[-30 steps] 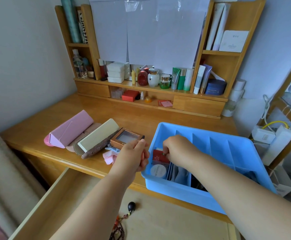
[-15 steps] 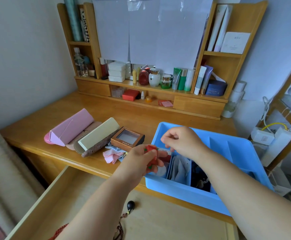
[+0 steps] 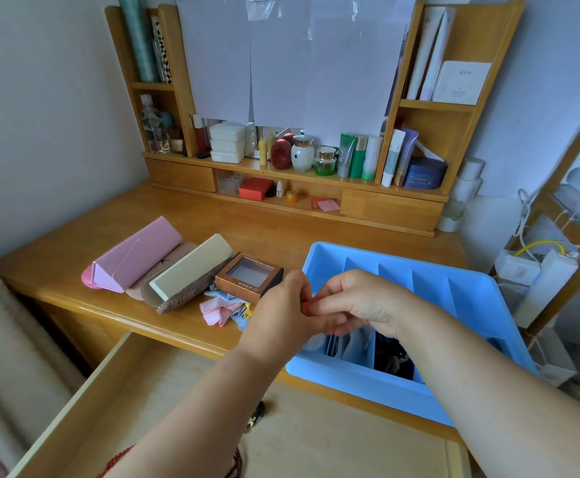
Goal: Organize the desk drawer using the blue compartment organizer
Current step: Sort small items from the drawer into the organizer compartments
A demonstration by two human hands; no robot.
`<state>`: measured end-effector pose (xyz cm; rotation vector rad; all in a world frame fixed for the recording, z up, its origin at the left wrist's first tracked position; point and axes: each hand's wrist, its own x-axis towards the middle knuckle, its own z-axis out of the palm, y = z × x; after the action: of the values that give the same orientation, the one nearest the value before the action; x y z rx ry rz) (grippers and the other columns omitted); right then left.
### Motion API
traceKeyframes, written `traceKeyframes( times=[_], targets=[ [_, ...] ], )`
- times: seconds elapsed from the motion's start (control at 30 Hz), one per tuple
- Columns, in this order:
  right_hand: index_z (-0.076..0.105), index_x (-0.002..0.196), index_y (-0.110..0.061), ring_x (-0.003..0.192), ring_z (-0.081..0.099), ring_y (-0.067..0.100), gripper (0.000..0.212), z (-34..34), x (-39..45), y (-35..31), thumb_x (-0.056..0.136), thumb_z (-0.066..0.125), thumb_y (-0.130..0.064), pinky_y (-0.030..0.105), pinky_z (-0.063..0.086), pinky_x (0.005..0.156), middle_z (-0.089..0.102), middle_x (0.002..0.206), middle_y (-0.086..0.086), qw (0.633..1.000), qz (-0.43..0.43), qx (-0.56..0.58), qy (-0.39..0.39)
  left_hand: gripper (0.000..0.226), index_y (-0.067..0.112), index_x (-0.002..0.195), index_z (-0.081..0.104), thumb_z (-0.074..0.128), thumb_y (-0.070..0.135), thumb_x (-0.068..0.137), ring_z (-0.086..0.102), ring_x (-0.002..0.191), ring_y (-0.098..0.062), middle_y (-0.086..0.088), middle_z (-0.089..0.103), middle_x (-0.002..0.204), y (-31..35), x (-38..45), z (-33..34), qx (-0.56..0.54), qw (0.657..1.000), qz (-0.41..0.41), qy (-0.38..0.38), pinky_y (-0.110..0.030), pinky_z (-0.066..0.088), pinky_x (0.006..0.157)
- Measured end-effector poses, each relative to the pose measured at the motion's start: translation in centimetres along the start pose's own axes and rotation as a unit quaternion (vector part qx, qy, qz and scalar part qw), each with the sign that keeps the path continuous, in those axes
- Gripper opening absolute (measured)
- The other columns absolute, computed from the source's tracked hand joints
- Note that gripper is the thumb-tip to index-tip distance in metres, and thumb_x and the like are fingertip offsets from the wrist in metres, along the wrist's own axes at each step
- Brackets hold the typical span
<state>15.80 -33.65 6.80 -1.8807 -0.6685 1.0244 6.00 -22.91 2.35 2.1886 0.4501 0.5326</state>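
Note:
A blue compartment organizer point(image 3: 468, 298) sits on the desk at the right, its near slots holding white packets and dark items. My left hand point(image 3: 281, 315) and my right hand point(image 3: 357, 305) meet above its near-left corner. Both pinch a small red item point(image 3: 305, 307), mostly hidden between the fingers. The open wooden drawer point(image 3: 136, 391) lies below the desk edge, with a red cord and a black bead point(image 3: 257, 414) inside, partly behind my left forearm.
On the desk left of the organizer lie a pink folded case point(image 3: 133, 257), a cream case point(image 3: 192, 267), a brown patterned pouch point(image 3: 192, 293), a brown windowed box point(image 3: 249, 276) and pastel cloths point(image 3: 223, 308). A shelf unit point(image 3: 295, 174) with bottles stands at the back.
My right hand rose out of the organizer's left slot and came to my left hand. The left hand lifted the small red item, and both hands now pinch it.

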Motion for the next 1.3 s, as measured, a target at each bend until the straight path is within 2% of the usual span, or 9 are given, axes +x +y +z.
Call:
traceKeyframes(
  times=[0.13, 0.2, 0.3, 0.53, 0.67, 0.8, 1.0, 1.1, 1.3],
  targets=[
    [0.066, 0.080, -0.015, 0.053, 0.063, 0.007, 0.006, -1.7, 0.5, 0.5, 0.083, 0.071, -0.014, 0.019, 0.053, 0.053, 0.068, 0.069, 0.004, 0.988, -0.042, 0.006, 0.146, 0.007, 0.027, 0.084, 0.061, 0.066, 0.030, 0.087, 0.054, 0.058, -0.001, 0.011, 0.064, 0.070, -0.5, 0.5, -1.2, 0.016, 0.998, 0.030, -0.044, -0.017, 0.042, 0.055],
    [0.068, 0.086, -0.013, 0.051, 0.062, 0.005, 0.003, -3.1, 0.7, 1.3, 0.084, 0.070, -0.014, 0.017, 0.051, 0.051, 0.068, 0.070, 0.005, 0.974, -0.057, -0.037, 0.216, 0.032, 0.030, 0.102, 0.069, 0.045, 0.009, 0.093, 0.059, 0.083, 0.004, 0.017, 0.067, 0.099, -0.7, 0.5, -2.1, 0.125, 0.980, 0.053, -0.145, -0.014, 0.047, 0.071],
    [0.068, 0.084, -0.014, 0.047, 0.060, 0.004, 0.003, -3.6, 0.9, 2.5, 0.083, 0.070, -0.016, 0.018, 0.051, 0.052, 0.067, 0.067, 0.003, 0.962, -0.062, -0.108, 0.244, 0.048, 0.038, 0.122, 0.060, 0.033, 0.011, 0.093, 0.050, 0.119, -0.006, 0.016, 0.056, 0.131, -0.2, 0.8, -3.0, 0.235, 0.934, 0.046, -0.267, -0.028, 0.046, 0.098],
    [0.065, 0.072, -0.024, 0.053, 0.062, 0.006, 0.012, -2.2, 1.3, 3.1, 0.082, 0.071, -0.022, 0.025, 0.050, 0.061, 0.072, 0.072, 0.001, 0.958, -0.079, -0.146, 0.233, 0.038, 0.036, 0.123, 0.058, 0.039, 0.030, 0.091, 0.055, 0.097, -0.021, 0.000, 0.061, 0.112, 2.1, 2.7, -2.4, 0.419, 0.834, 0.073, -0.352, -0.025, 0.039, 0.071],
    [0.067, 0.070, -0.028, 0.067, 0.067, 0.009, 0.015, -2.1, 1.0, 3.2, 0.084, 0.069, -0.024, 0.026, 0.052, 0.066, 0.070, 0.069, -0.007, 0.951, -0.083, -0.200, 0.223, 0.036, 0.040, 0.121, 0.060, 0.041, 0.027, 0.093, 0.054, 0.107, -0.022, 0.002, 0.057, 0.125, 1.8, 3.0, -2.7, 0.396, 0.835, 0.054, -0.379, -0.027, 0.041, 0.082],
    [0.074, 0.085, -0.027, 0.064, 0.055, -0.008, 0.011, -1.8, 1.0, 2.4, 0.087, 0.065, -0.020, 0.011, 0.037, 0.058, 0.057, 0.063, -0.024, 0.939, -0.119, -0.268, 0.178, 0.037, 0.045, 0.122, 0.057, 0.039, 0.028, 0.095, 0.054, 0.109, -0.020, 0.006, 0.057, 0.127, 1.1, 2.5, -2.8, 0.383, 0.843, 0.050, -0.373, -0.028, 0.045, 0.087],
    [0.056, 0.064, -0.021, 0.076, 0.058, 0.015, 0.024, 0.1, 1.9, 0.5, 0.084, 0.068, -0.017, 0.025, 0.045, 0.063, 0.062, 0.075, -0.006, 0.906, -0.093, -0.382, 0.159, 0.043, 0.045, 0.124, 0.055, 0.036, 0.021, 0.095, 0.052, 0.115, -0.015, 0.010, 0.054, 0.133, 0.4, 1.7, -2.9, 0.368, 0.858, 0.055, -0.354, -0.030, 0.046, 0.095],
    [0.056, 0.066, -0.018, 0.087, 0.063, 0.024, 0.022, 1.1, 2.3, 0.0, 0.087, 0.062, -0.016, 0.034, 0.050, 0.076, 0.068, 0.090, 0.006, 0.883, -0.072, -0.439, 0.152, 0.042, 0.044, 0.126, 0.054, 0.037, 0.022, 0.096, 0.053, 0.113, -0.016, 0.010, 0.054, 0.132, 0.2, 1.5, -2.8, 0.365, 0.861, 0.067, -0.348, -0.028, 0.046, 0.090],
    [0.067, 0.085, -0.014, 0.090, 0.062, 0.025, 0.010, 1.3, 3.3, 0.9, 0.087, 0.058, -0.014, 0.033, 0.049, 0.078, 0.066, 0.091, 0.003, 0.878, -0.089, -0.454, 0.121, 0.040, 0.046, 0.124, 0.055, 0.034, 0.027, 0.096, 0.054, 0.111, -0.019, 0.012, 0.055, 0.128, -0.3, 1.5, -2.6, 0.355, 0.864, 0.068, -0.350, -0.034, 0.047, 0.092]
  ],
)
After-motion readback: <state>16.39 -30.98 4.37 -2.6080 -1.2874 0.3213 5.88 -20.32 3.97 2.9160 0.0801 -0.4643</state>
